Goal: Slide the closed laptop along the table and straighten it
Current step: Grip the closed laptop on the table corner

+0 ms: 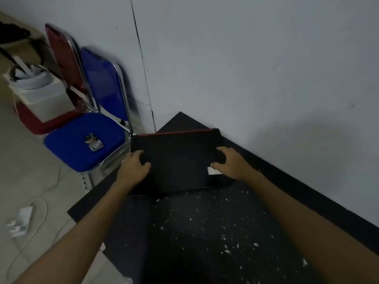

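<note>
Black and flat, the closed matte laptop with a red strip along its hinge edge [178, 160] lies at the far corner of the dark speckled tabletop [194, 232], skewed against the table's edges, its left end seeming to hang past the left edge, though the dim light makes that hard to confirm. I judge I am mid-slide: both hands are on it and it is not yet square. My left hand [134, 168] clasps the left side, fingers curled over the lid and thumb on top. My right hand [230, 162] presses flat-ish on the right part of the lid beside a small white sticker [213, 171], fingers spread and bent, thumb pointing inward; I cannot tell whether its fingertips hook the edge. Both forearms reach forward, converging. Next I would turn the laptop until its long side runs parallel to the wall-side edge, keeping it flat and pulling it fully onto the surface.
</note>
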